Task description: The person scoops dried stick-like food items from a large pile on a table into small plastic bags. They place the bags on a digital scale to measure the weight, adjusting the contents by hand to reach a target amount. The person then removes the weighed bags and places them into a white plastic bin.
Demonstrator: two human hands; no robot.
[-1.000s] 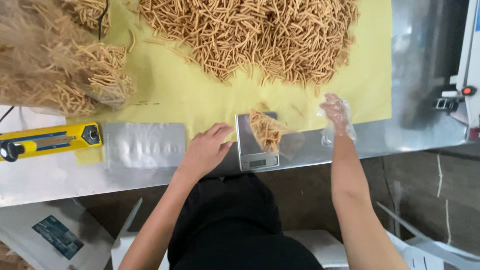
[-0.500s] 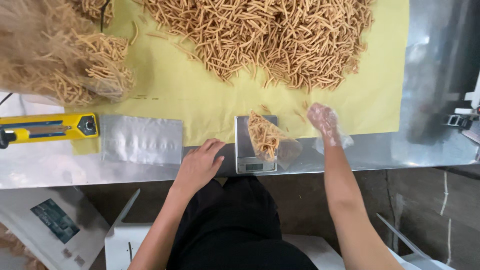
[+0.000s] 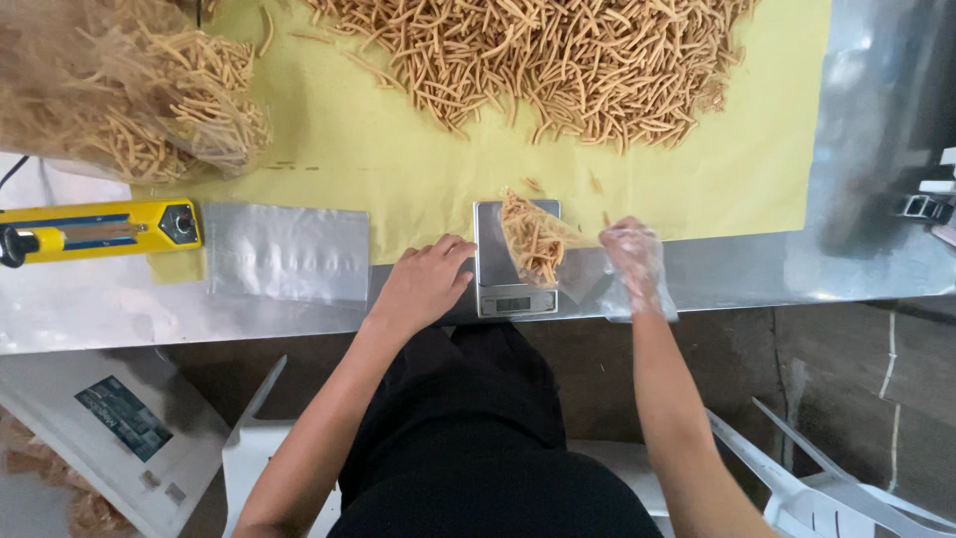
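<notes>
Yellow sheet (image 3: 398,149) bore a snack heap (image 3: 558,60); below it, a small scale (image 3: 515,289) carried a part-filled clear bag (image 3: 543,244), its edge pinched by the gloved right hand (image 3: 633,255), while the left hand (image 3: 426,284) lay loosely open and empty beside the scale.

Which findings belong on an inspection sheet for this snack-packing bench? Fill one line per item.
Surface: metal table under a yellow sheet.
Job's things: small scale bearing a clear bag of snack sticks; loose stick pile.
Clutter: empty clear bags, yellow sealer, large filled bag.
Hands: left hand bare, resting beside the scale; right hand in a plastic glove, at the bag.
Cables: dark cable at left edge.
Surroundings: white plastic chairs, box on floor.
</notes>
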